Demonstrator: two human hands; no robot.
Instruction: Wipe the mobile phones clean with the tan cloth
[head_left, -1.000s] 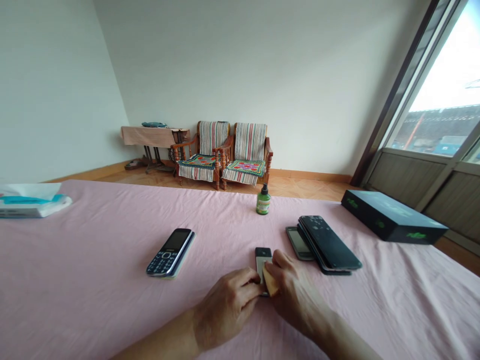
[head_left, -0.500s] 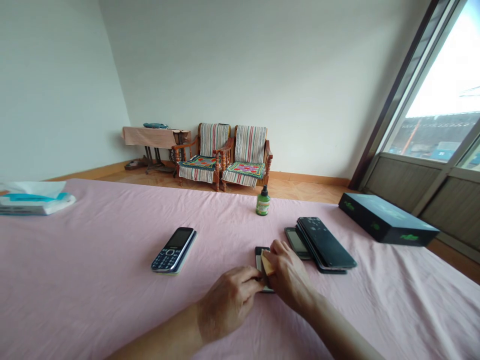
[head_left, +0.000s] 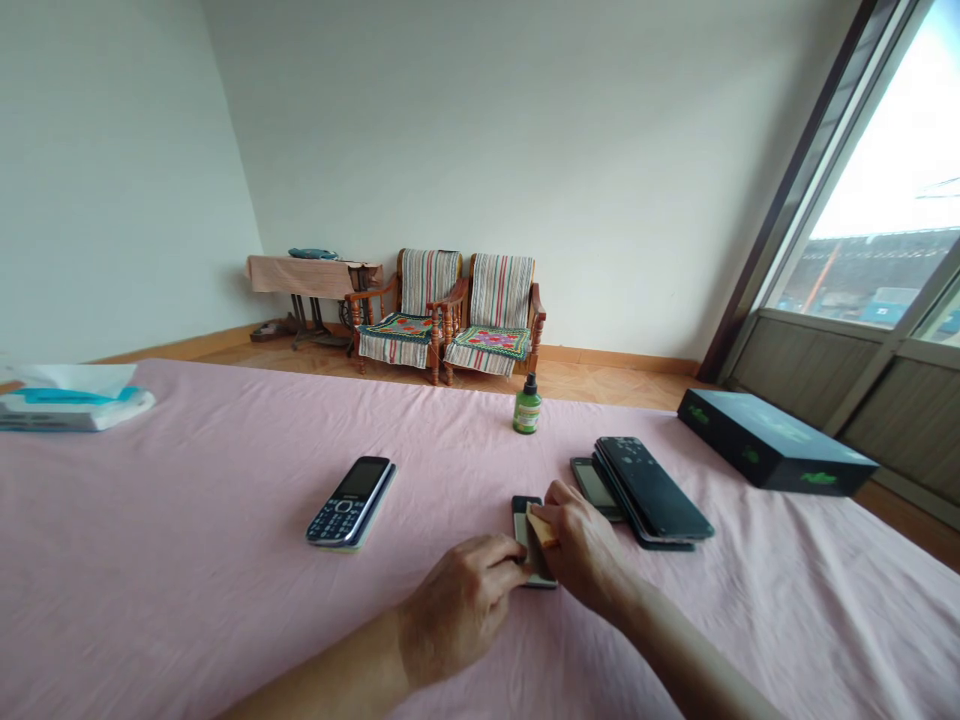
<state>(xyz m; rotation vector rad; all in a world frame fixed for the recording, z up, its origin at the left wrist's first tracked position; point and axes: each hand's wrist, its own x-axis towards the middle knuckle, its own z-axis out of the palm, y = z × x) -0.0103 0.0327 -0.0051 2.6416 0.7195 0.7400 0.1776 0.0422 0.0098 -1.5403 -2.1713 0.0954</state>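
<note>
The pad [head_left: 542, 531] is tan, the tablecloth [head_left: 225, 570] pink, the bottle [head_left: 527, 413] green.

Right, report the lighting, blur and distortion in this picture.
Head view: sky in the window burns out white; head view: a soft shadow lies left of the keypad phone; head view: left hand and right hand show little blur; head view: the window leans, suggesting wide-angle distortion; head view: print on the box is unreadable.

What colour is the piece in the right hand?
The piece in the right hand is yellowish tan; see the head view.
</note>
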